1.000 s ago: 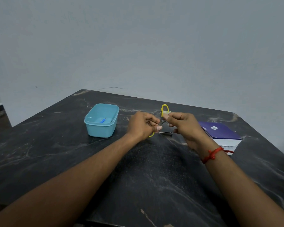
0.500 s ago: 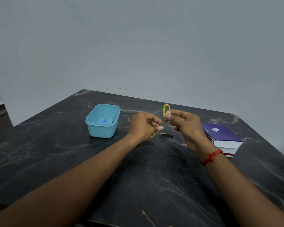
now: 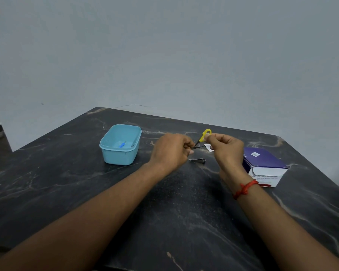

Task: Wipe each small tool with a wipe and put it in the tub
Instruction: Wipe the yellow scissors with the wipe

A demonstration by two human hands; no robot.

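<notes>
Scissors (image 3: 202, 138): small pair with yellow loop handles and short dark blades, held above the table centre; the one visible loop points to 1 o'clock, the blades to 7 o'clock, slightly parted.
Left hand (image 3: 170, 151): closed, fingers curled around the blade end of the scissors at 9 o'clock from them.
Right hand (image 3: 226, 148): fingertips pinched on a small pale wipe (image 3: 206, 136) pressed against the yellow handle; a red thread (image 3: 244, 189) circles the wrist.
Tub (image 3: 121, 144): light blue, rectangular with rounded corners, lid off, at 9 o'clock from the hands and well apart from them; a small tool with a blue handle (image 3: 122, 144) lies inside.
Nail clipper (image 3: 197, 160): silver, flat on the table just below the hands, at 6 o'clock from the scissors.
Torn sachet (image 3: 209, 147): white, lying on the table between the hands.
Wipe box (image 3: 263, 165): purple top, white front with print, at 3 o'clock beside the right wrist.
Table (image 3: 184, 212): dark marble with pale veins.
</notes>
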